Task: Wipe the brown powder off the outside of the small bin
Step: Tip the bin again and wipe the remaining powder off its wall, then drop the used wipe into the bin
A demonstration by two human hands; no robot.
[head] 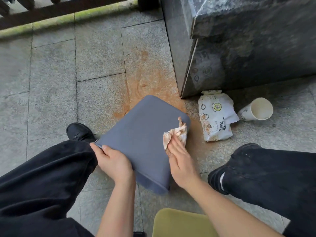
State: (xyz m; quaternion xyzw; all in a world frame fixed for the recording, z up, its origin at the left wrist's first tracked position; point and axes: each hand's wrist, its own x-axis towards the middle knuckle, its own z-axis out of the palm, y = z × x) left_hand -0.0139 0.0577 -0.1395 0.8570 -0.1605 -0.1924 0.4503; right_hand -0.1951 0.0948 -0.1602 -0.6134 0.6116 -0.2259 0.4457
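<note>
A small grey-blue bin [142, 134] was seen from above, tipped on its side on grey stone paving [51, 74], one broad flat wall turned upward and its base end lying farthest from the camera. The bin lay between a person's two legs in loose black trousers [42, 182], with a black shoe [79, 131] just beside its left edge and a second black shoe [220, 175] near its right. The near left corner of the bin was gripped by the left hand [113, 161], the thumb curled over the edge. A crumpled white wipe [176, 134], heavily stained brown, was pressed flat against the right side of the upturned wall by the right hand [181, 161], whose fingers were held straight and together on the wipe. The upturned wall itself looked mostly clean. Brown powder [147, 79] was spread over the paving beyond the bin and along its right side. To the right of the bin, a white printed packet of wipes [215, 117], dusted with brown, lay on the ground, and a white paper cup [256, 109] lay tipped over just beside it. A dark polished stone block [248, 45] stood behind them. A yellow-green seat edge [179, 223] showed at the bottom.
</note>
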